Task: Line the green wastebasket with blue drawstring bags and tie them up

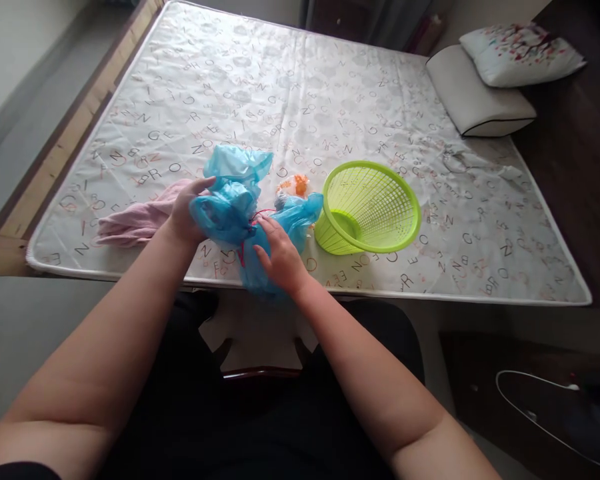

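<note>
A crumpled blue plastic bag (227, 207) with a thin red string (241, 255) spreads between my hands near the bed's front edge. My left hand (186, 210) is closed on its left side, fingers partly hidden behind the plastic. At the bag's middle, my right hand (281, 257) grips the plastic by the red string, thumb below the fingers. The bag's lower part hangs at the mattress edge. Behind my left hand lies a pink cloth (137, 217). A clear wrapper with orange print (295, 185) lies just beyond the bag. Right of it stands a green mesh basket (375, 207).
A white mattress (290, 100) printed with letters lies before me, its front edge close to my body. A cushion (480, 93) and a printed pillow (523, 53) rest at the back right. A white cable (525, 410) runs at lower right.
</note>
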{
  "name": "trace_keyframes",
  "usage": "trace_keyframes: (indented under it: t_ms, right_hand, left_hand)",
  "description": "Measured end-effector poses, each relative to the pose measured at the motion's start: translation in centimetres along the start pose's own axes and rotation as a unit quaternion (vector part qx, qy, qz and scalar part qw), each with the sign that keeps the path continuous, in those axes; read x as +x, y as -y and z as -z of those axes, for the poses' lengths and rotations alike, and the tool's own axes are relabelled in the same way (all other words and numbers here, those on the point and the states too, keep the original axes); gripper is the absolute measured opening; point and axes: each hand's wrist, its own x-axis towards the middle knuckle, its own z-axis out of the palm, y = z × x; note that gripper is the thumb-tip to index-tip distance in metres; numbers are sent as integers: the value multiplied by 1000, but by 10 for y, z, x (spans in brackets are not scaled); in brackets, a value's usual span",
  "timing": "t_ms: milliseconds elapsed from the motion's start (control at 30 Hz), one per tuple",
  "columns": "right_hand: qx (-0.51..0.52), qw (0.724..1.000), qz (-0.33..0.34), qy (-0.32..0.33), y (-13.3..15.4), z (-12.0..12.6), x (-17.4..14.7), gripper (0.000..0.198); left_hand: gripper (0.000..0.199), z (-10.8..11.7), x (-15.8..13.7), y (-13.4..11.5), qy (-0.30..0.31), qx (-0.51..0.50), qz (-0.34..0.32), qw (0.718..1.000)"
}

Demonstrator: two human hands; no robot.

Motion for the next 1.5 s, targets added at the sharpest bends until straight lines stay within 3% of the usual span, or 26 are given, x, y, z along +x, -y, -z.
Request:
trace_keyframes:
  t_ms: [100,167,233,300,367,400,500,567,667,867,1033,1167,1233,1367,1433,1500]
  right_hand:
    - [37,998,-42,-32,-10,1,5,54]
    - [65,994,-75,-49,-13,2,7,43]
    - [96,986,-112,-76,-14,3,9,30]
    - [119,973,-153,-125,-14,4,9,30]
    - [128,958,-184,-181,-14,7,10,37]
    - [130,953,-188,-199,-14,8,11,39]
    - [148,956,-171,-189,-13,12,12,27]
    - [185,957,-161,-154,-11,14,13,18]
    - [230,949,-170,-136,-8,14,15,26]
    - [221,944,-177,-168,-15,15,21,37]
    - [233,936,-185,-187,-25,23,26,32]
    - [181,951,-169,-183,-20,26,24,20]
    - [147,959,-153,-187,-15,27,21,15]
    - [102,965,-145,-195,-12,29,18,12]
    - [81,969,-136,-190,-12,30,17,12]
    - [80,973,-117,-182,-12,29,16,13]
  left_hand:
    - [62,-11,-2,2,51,-101,10,994]
    - [63,-17,2,9,33,-105,22,994]
    - [59,-21,8,16,-50,-76,25,996]
    - [53,-23,9,21,-173,-6,-13,985]
    - [47,-27,4,23,-216,89,-75,970]
    - [45,-30,0,22,-183,128,-103,969]
    - [45,-44,-13,23,8,155,-149,977]
    - [46,-54,-17,27,64,133,-168,975]
    - [38,-61,-15,34,46,123,-172,976]
    - [37,-51,-7,32,56,142,-161,975]
    - [30,-42,-5,30,8,147,-128,981]
    - [27,-38,-4,30,5,204,-98,974]
    - [22,-39,-7,28,-22,229,-131,964]
    - [17,-43,-18,21,-131,255,-269,920]
    - [20,-45,-21,21,-97,274,-293,911]
    - [22,-48,-19,24,-17,290,-281,915]
